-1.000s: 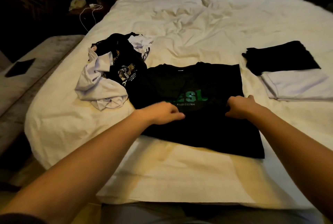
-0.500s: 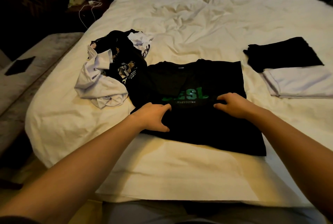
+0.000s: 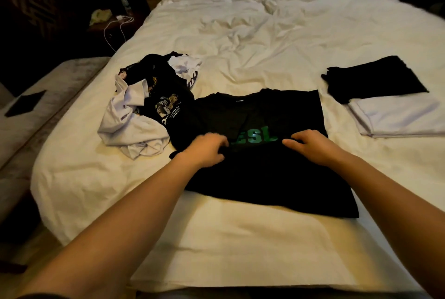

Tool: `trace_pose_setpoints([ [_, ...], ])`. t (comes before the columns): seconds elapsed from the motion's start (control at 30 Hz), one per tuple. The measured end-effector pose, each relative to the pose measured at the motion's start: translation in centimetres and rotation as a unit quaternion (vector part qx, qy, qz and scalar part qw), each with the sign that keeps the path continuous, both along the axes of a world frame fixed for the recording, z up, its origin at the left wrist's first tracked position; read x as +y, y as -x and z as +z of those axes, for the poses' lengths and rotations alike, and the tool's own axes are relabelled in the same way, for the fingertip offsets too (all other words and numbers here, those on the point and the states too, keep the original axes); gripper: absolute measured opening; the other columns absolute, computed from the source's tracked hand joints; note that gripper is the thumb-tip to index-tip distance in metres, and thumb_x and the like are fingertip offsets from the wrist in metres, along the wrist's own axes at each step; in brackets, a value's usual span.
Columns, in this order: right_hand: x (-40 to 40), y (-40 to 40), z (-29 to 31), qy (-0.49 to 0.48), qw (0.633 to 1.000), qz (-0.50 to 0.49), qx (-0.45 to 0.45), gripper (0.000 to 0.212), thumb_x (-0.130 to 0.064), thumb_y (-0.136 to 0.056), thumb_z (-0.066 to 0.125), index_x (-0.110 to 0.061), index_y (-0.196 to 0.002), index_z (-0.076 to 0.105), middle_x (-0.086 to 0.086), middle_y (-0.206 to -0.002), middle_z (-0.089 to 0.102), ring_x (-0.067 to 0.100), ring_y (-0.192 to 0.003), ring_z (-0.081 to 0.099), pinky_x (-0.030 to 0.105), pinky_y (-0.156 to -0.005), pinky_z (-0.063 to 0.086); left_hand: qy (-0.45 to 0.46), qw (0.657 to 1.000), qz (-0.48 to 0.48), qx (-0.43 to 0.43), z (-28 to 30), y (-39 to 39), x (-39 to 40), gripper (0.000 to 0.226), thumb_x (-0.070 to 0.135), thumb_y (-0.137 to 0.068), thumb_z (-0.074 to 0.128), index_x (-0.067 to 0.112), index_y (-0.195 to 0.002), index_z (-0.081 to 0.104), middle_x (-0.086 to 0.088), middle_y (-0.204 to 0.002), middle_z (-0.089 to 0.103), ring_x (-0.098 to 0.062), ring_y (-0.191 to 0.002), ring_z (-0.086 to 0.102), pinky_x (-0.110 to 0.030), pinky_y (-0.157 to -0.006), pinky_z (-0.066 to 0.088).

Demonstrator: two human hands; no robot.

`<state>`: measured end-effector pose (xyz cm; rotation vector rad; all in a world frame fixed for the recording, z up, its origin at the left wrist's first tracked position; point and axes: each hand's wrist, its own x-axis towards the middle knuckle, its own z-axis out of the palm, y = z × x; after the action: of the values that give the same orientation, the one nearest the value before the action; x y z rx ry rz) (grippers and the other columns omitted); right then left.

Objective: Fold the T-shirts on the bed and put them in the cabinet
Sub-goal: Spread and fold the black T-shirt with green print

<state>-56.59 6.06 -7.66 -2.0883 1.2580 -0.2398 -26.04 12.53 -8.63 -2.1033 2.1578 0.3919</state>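
Bed (image 3: 277,41) in white sheets, bearing near its foot one black T-shirt (image 3: 265,178) with green lettering, sides folded in; left hand (image 3: 207,148) and right hand (image 3: 310,144), fingers curled pinching its mid-fold, best carried over level and evenly.

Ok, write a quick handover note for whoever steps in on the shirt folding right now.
Left hand and right hand both grip the black T-shirt at mid-body, near its green lettering; it lies flat at the foot of the bed.
Done: a folded black shirt and a folded white shirt lie on the right.
Left: finish this fold, fold the crumpled pile on the left, then carry everything to the cabinet, which is not in view.
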Motion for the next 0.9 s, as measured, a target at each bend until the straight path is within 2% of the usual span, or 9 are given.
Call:
trace_pose_setpoints([
  [0.07, -0.1, 0.2, 0.3, -0.009, 0.999, -0.003, -0.031, 0.036, -0.043, -0.097, 0.054, -0.013, -0.084, 0.069, 0.011, -0.076, 0.064, 0.024, -0.066, 0.061, 0.039, -0.061, 0.046, -0.083, 0.993, -0.009, 0.087, -0.3, 0.7, 0.1, 0.052, 0.038, -0.093, 0.064, 0.024, -0.140, 0.049, -0.005, -0.136, 0.055, -0.023, -0.119, 0.055, -0.035, -0.095, 0.048],
  [0.17, -0.1, 0.7, 0.9, -0.019, 0.997, -0.017, -0.069, 0.039, -0.041, -0.097, 0.055, -0.007, -0.084, 0.068, 0.014, -0.073, 0.060, 0.020, -0.058, 0.054, 0.034, -0.057, 0.041, -0.101, 0.990, 0.018, 0.101, -0.6, 0.5, 0.3, 0.062, 0.053, -0.090, 0.064, 0.019, -0.140, 0.050, -0.002, -0.130, 0.059, -0.023, -0.115, 0.058, -0.035, -0.094, 0.049],
  [0.27, -0.4, 1.3, 1.5, -0.022, 0.994, -0.027, -0.102, 0.039, -0.042, -0.095, 0.057, -0.008, -0.079, 0.067, 0.008, -0.065, 0.055, 0.014, -0.052, 0.049, 0.031, -0.054, 0.038, -0.116, 0.987, 0.015, 0.110, -0.4, -0.3, 0.4, 0.041, 0.051, -0.088, 0.068, 0.016, -0.110, 0.071, -0.002, -0.098, 0.069, -0.020, -0.089, 0.066, -0.037, -0.076, 0.053],
  [0.43, -1.1, 1.7, 2.5, -0.040, 0.994, -0.009, -0.097, 0.025, -0.037, -0.094, 0.063, -0.015, -0.083, 0.069, 0.004, -0.069, 0.060, 0.012, -0.058, 0.055, 0.030, -0.057, 0.042, -0.085, 0.981, 0.024, 0.173, 1.4, -1.4, 0.7, 0.016, 0.034, -0.090, 0.070, 0.030, -0.075, 0.066, 0.004, -0.070, 0.063, -0.013, -0.065, 0.061, -0.030, -0.059, 0.041],
  [0.53, -2.2, 1.9, 2.6, -0.060, 0.995, 0.002, -0.080, 0.012, -0.029, -0.093, 0.065, -0.019, -0.087, 0.067, 0.005, -0.080, 0.063, 0.017, -0.070, 0.059, 0.032, -0.066, 0.045, -0.049, 0.981, 0.031, 0.183, 2.6, -2.8, 0.6, 0.006, 0.034, -0.092, 0.068, 0.030, -0.094, 0.071, 0.005, -0.091, 0.071, -0.013, -0.086, 0.068, -0.033, -0.074, 0.050],
  [0.6, -3.0, 1.9, 2.4, -0.051, 0.997, -0.006, -0.052, 0.008, -0.025, -0.092, 0.063, -0.018, -0.088, 0.065, 0.010, -0.084, 0.063, 0.019, -0.071, 0.058, 0.034, -0.068, 0.044, -0.042, 0.987, 0.049, 0.145, 3.3, -3.5, 0.1, 0.038, 0.033, -0.096, 0.061, 0.016, -0.130, 0.064, -0.003, -0.127, 0.064, -0.023, -0.119, 0.059, -0.037, -0.097, 0.048],
  [0.67, -3.6, 1.6, 2.3, -0.030, 0.999, -0.016, -0.012, 0.009, -0.021, -0.094, 0.061, -0.014, -0.092, 0.064, 0.014, -0.089, 0.064, 0.021, -0.072, 0.057, 0.034, -0.067, 0.044, -0.032, 0.993, 0.049, 0.100, 3.7, -3.9, -0.5, 0.049, 0.033, -0.099, 0.054, 0.011, -0.143, 0.051, -0.008, -0.144, 0.053, -0.028, -0.134, 0.046, -0.039, -0.111, 0.038],
  [0.77, -4.4, 1.0, 2.2, -0.004, 0.999, -0.021, 0.043, 0.008, -0.020, -0.094, 0.063, -0.012, -0.094, 0.063, 0.014, -0.091, 0.064, 0.020, -0.071, 0.056, 0.029, -0.064, 0.043, -0.024, 0.998, 0.036, 0.044, 4.0, -4.2, -1.5, 0.042, 0.029, -0.101, 0.049, 0.013, -0.140, 0.054, -0.008, -0.141, 0.055, -0.030, -0.133, 0.045, -0.038, -0.112, 0.028],
  [0.9, -5.6, 1.0, 2.1, 0.040, 0.996, -0.041, 0.068, 0.012, -0.019, -0.094, 0.064, -0.011, -0.103, 0.066, 0.011, -0.099, 0.065, 0.021, -0.081, 0.060, 0.028, -0.067, 0.047, -0.027, 0.998, 0.058, 0.019, 3.7, -4.4, -2.8, 0.018, 0.025, -0.102, 0.050, 0.019, -0.117, 0.059, -0.005, -0.110, 0.060, -0.030, -0.111, 0.054, -0.039, -0.097, 0.032],
])
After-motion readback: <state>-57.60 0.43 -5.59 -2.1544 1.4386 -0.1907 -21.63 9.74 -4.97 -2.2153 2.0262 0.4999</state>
